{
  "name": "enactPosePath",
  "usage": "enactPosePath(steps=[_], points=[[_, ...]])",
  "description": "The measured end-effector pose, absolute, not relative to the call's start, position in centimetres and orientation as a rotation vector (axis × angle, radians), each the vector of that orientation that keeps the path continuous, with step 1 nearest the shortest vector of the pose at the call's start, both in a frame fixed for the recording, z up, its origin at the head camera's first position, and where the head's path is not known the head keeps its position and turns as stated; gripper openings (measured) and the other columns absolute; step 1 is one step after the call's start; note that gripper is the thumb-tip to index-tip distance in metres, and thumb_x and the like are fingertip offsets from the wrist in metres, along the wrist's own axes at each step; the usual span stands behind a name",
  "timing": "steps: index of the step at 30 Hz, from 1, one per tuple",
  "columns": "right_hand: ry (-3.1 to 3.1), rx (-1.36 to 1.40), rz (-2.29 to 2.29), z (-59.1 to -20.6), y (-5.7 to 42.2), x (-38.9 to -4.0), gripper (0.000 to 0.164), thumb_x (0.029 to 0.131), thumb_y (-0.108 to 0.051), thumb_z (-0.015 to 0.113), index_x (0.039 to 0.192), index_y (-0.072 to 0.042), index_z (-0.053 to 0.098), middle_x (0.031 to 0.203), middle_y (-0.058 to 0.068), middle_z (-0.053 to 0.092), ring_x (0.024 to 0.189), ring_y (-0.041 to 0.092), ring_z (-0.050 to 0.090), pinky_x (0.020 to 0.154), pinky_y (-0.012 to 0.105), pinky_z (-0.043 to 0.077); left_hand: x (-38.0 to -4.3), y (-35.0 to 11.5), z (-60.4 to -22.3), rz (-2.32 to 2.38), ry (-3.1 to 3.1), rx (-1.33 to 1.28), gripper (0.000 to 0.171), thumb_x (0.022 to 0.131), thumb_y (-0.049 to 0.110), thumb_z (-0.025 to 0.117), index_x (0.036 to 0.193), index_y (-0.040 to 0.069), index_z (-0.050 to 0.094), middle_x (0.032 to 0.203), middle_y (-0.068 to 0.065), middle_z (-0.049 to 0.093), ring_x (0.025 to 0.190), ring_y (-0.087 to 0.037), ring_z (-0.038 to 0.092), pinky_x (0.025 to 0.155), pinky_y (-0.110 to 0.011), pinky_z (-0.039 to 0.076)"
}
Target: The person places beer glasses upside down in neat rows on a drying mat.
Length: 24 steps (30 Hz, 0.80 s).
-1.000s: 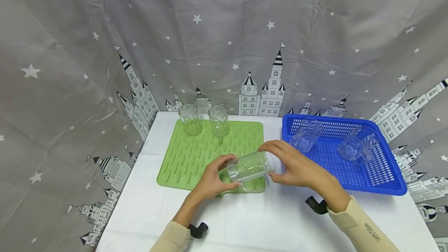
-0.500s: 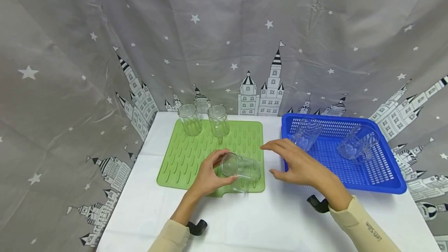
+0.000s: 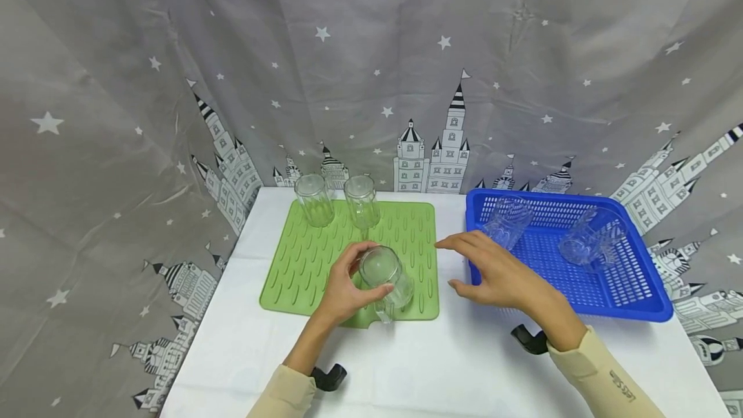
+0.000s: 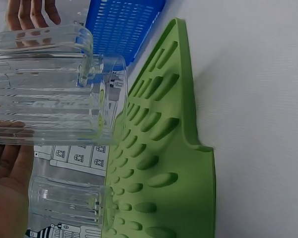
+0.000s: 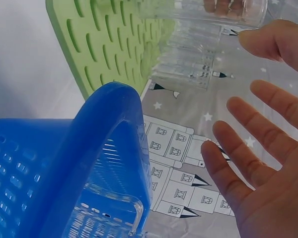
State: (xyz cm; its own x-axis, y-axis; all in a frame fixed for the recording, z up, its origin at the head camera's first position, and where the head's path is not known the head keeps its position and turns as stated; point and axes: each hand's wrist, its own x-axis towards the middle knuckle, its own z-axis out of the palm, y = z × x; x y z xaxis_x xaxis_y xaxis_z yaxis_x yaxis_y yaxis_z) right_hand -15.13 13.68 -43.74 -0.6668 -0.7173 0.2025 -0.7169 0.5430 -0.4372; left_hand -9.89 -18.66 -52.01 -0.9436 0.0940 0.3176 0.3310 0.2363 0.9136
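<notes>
A person's left hand (image 3: 342, 289) grips a clear, ridged glass mug (image 3: 381, 268), thumb and fingers curled round its side from the mug's 9 o'clock. The mug is upside down, base up and slightly tilted, its handle pointing towards 6 o'clock. It is over the 4 o'clock part of a flat green mat (image 3: 313, 266) patterned with raised oblong ribs; whether its rim touches the mat, I cannot tell.

The right hand (image 3: 496, 269) is free, with thumb and fingers spread apart, as the right wrist view shows. It hovers at the mug's 3 o'clock, well apart from it, between the mat and a rectangular, perforated blue plastic basket (image 3: 563, 198).

Two more clear glasses stand base up on the mat, the first (image 3: 315, 202) at its 11 o'clock and the second (image 3: 362, 204) near 12, just beside each other. In the basket, one clear glass vessel (image 3: 507, 221) leans at 10 o'clock and another (image 3: 589, 244) lies tilted near 2 o'clock, well apart from it.

Mat and basket both rest on a white-covered tabletop (image 3: 429, 373). Beige sleeves (image 3: 598, 373) cover the forearms, dark lettering marks the right one, and a black curved piece (image 3: 329, 377) sits at each wrist. Towards 12 o'clock hangs a grey curtain (image 3: 360, 115) printed with white stars and castles.
</notes>
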Motion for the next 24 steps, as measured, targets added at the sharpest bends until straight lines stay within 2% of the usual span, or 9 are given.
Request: enactPosePath(steps=[24], points=[[2.763,-1.230,-0.790,-44.0,13.9,-15.0,0.065,0.092,-0.031,0.084,0.151,-0.023,0.058,0.152,0.000,0.063,0.143,0.027,0.057,0.118,0.056,0.052,-10.3,-17.6,-51.6,-1.738,-2.326,-0.383,0.076,0.076,0.018,0.098,0.143,0.020,0.062,0.134,-0.007,0.063,0.122,-0.024,0.065,0.107,-0.032,0.059]])
